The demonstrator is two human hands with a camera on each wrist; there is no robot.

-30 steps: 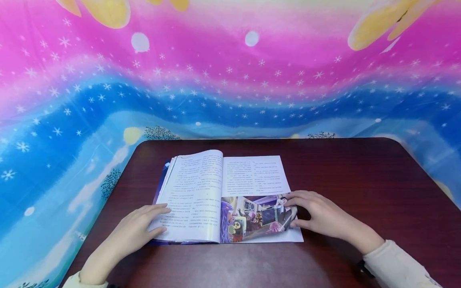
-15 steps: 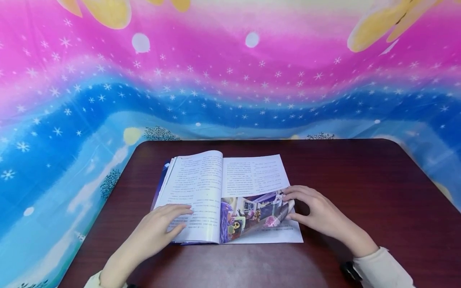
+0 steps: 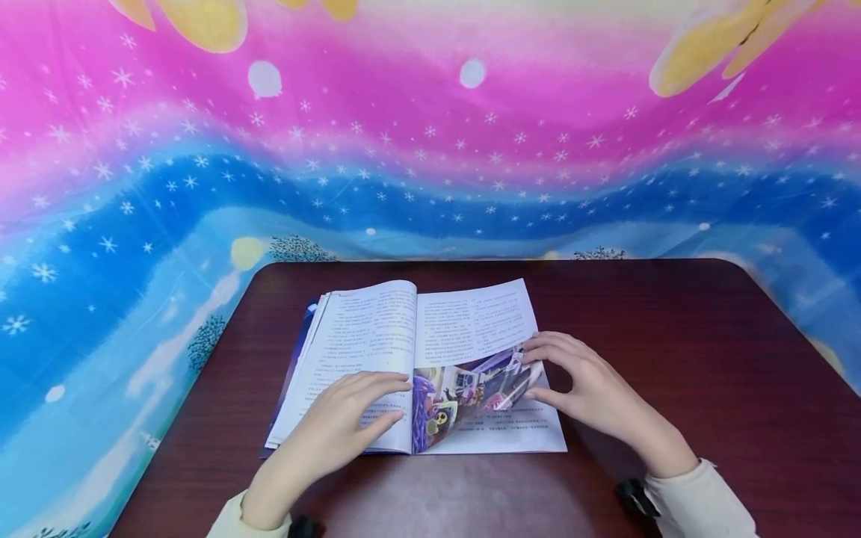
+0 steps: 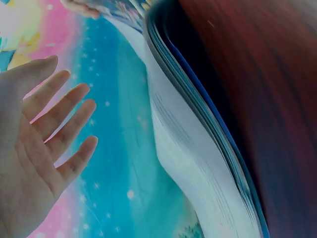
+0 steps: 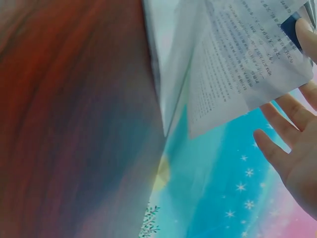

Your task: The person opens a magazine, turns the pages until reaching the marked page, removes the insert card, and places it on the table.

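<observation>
An open magazine [image 3: 363, 336] lies on the table, printed text on both sides and a colourful cartoon picture [image 3: 464, 396] low on the right-hand page. My right hand [image 3: 592, 385] pinches the outer edge of that page [image 5: 237, 64] between thumb and fingers. Its lower corner is lifted and curled, baring the text page [image 3: 518, 433] underneath. In the right wrist view the thumb [image 5: 308, 37] lies on the page, while the other fingers are partly behind it. My left hand [image 3: 336, 418], fingers spread and holding nothing, is over the left page near the spine; the left wrist view shows it apart from the paper.
The dark reddish-brown table [image 3: 673, 336] extends on both sides of the magazine. Behind it hangs a pink and blue cloth [image 3: 430, 149] with snowflakes. A black band [image 3: 635, 499] sits at the right wrist, by a pale sleeve [image 3: 699, 497].
My left hand has moved right across the left page towards the spine. The right hand has shifted slightly left and up, raising the page further so more of the sheet below shows.
</observation>
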